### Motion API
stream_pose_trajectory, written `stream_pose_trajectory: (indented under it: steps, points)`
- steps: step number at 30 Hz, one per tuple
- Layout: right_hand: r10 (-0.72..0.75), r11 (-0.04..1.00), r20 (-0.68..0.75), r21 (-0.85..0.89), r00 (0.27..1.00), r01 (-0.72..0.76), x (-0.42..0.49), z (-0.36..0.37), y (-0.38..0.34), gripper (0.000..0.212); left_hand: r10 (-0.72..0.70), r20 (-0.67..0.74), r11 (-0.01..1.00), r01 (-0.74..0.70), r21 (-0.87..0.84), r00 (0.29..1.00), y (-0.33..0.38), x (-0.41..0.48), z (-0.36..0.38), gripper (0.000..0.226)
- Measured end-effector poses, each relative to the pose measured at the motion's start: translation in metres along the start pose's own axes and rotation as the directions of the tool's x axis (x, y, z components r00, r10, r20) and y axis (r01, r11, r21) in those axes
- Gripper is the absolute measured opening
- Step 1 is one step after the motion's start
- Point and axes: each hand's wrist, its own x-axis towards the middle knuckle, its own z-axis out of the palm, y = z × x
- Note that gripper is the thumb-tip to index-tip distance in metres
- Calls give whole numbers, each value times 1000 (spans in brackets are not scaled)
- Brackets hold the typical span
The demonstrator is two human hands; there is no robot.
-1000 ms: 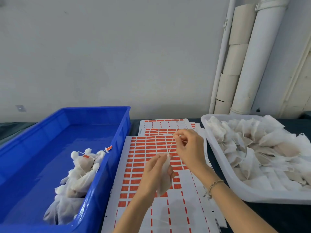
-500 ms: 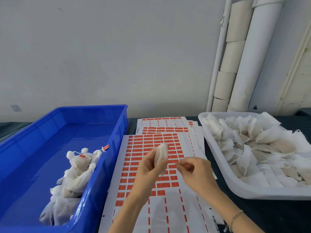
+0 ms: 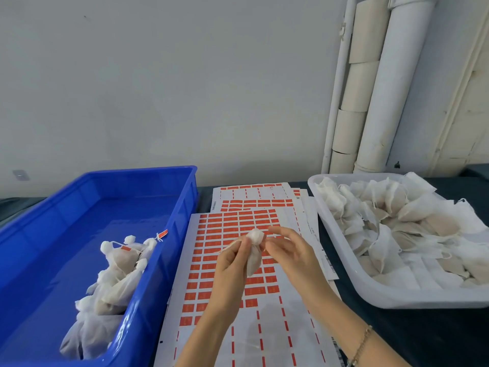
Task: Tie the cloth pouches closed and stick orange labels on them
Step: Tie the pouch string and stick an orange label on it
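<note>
While the left hand (image 3: 230, 263) pinches the pouch (image 3: 254, 258) just under its neck, the right hand's (image 3: 293, 256) fingertips (image 3: 270, 246) touch the neck; pinching or not, cannot tell; pouch is up over the label sheet (image 3: 206, 259), between blue bin (image 3: 191, 197) and white tray (image 3: 344, 274); tied pouches (image 3: 116, 274) lie in bin.

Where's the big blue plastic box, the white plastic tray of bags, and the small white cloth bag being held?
Big blue plastic box (image 3: 181, 202): head view, its right wall.
White plastic tray (image 3: 410, 296): head view, its near wall.
Small white cloth bag (image 3: 253, 260): head view, its body.
</note>
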Motion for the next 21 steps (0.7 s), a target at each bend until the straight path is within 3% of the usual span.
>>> stream_pose_trajectory:
  steps: [3, 9, 13, 17, 21]
  points:
    - [-18, 1000, -38, 12, 999, 18, 4, 4, 3, 26, -27, 43, 999, 29, -24, 999, -1, 0, 0, 23]
    - [90, 996, -101, -18, 991, -92, 9, 6, 11, 19, -23, -88, 994, 32, 103, 996, -10, 0, -5, 30]
    - [149, 989, -90, -1, 985, -149, 11, 5, 13, 18, -100, -146, 992, 109, 55, 984, -13, 0, -5, 34]
    - [144, 989, -86, -26, 986, -146, 14, 4, 12, 16, -156, -153, 987, 162, 24, 976, -17, -1, -4, 15]
    - [46, 987, -51, -152, 998, -54, 15, -3, 7, 14, -247, -116, 969, 243, -43, 962, -17, -2, -7, 19]
